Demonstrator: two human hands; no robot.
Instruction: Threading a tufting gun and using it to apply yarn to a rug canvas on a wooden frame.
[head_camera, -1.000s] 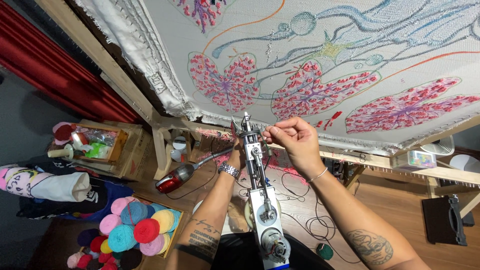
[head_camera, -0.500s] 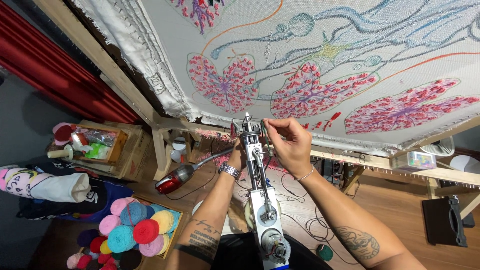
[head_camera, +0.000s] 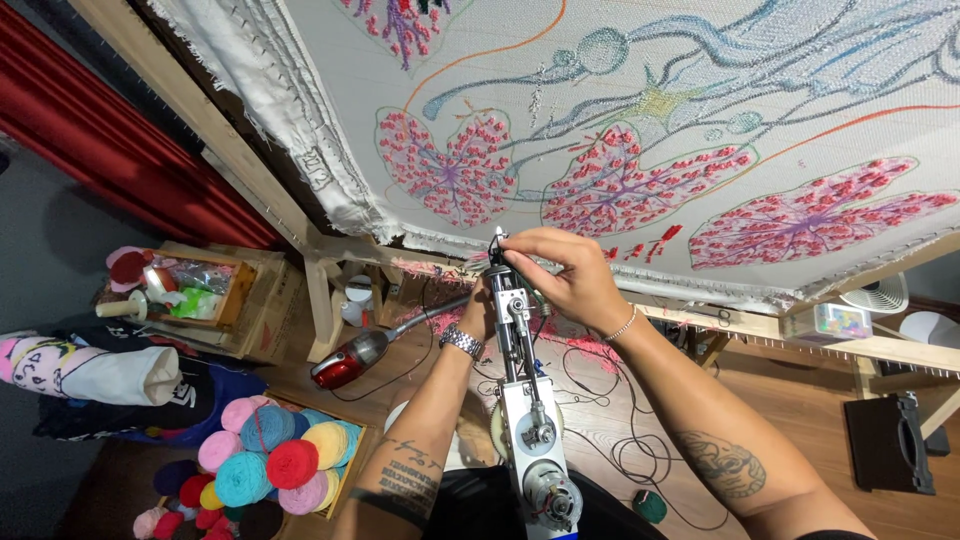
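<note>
A metal tufting gun (head_camera: 525, 400) points away from me, its needle tip just below a stretched white canvas (head_camera: 620, 120) with pink leaf shapes and blue lines. My right hand (head_camera: 565, 275) curls over the gun's front end, fingertips pinched at the needle tip. My left hand (head_camera: 478, 305), with a metal watch on the wrist, sits behind the gun's shaft on its left side and is mostly hidden. Whether yarn is between the right fingers is too small to tell.
A wooden frame (head_camera: 300, 225) holds the canvas. Below left lies a box of coloured yarn balls (head_camera: 265, 460), a red handheld vacuum (head_camera: 350, 362) and a wooden crate (head_camera: 195, 290). Black cables (head_camera: 620, 440) trail over the wood floor. A white fan (head_camera: 870, 295) stands at right.
My right hand has slid left from beside the gun's tip onto it, fingers now closed over the needle end. The gun and left hand stay put.
</note>
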